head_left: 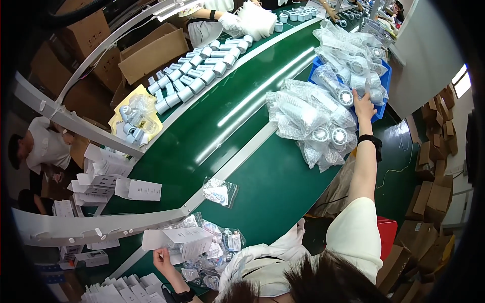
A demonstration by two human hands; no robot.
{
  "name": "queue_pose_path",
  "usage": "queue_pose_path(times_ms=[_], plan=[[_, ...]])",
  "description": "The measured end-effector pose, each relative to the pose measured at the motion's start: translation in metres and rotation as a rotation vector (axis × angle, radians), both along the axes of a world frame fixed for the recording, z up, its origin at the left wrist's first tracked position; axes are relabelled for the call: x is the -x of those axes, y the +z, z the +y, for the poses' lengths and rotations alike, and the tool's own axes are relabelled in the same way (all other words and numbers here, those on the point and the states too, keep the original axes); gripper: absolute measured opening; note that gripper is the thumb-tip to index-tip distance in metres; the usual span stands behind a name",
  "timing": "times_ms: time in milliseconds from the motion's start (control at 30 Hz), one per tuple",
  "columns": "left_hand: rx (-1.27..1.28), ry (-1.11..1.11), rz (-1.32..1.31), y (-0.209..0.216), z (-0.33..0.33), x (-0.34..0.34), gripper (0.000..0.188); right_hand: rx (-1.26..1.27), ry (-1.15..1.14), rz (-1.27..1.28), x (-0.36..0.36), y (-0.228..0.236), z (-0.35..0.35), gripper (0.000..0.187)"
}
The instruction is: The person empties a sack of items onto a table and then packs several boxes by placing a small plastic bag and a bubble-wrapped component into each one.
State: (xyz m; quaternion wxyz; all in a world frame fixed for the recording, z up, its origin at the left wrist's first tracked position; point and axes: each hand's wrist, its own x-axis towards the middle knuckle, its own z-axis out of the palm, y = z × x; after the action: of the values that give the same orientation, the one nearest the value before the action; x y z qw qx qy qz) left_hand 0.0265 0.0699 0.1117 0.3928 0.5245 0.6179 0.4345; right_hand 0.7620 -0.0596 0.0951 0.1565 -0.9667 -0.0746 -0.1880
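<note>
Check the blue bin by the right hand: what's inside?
Pale pieces in clear bubble wrap are heaped in the blue bin, rising above its rim; the right hand is at its near end. The heap hides the floor and anything deeper.

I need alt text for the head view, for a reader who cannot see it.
A person's left hand holds a white box, while the right hand reaches to bubble-wrapped items in a blue bin. Between them lies a green work surface.
</note>
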Motion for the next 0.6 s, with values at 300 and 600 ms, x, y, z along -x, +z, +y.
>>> queue_pose_path(times_ms=[300, 600], plan=[[0.025, -0.053, -0.026, 0.005, 0.000, -0.001, 0.014, -0.141, 0.160, -0.101, -0.010, -0.029, -0.024, 0.052], [0.027, -0.054, 0.049, 0.021, -0.015, -0.016, 0.015, -0.154, 0.251, -0.250, 0.011, -0.044, -0.030, 0.045]])
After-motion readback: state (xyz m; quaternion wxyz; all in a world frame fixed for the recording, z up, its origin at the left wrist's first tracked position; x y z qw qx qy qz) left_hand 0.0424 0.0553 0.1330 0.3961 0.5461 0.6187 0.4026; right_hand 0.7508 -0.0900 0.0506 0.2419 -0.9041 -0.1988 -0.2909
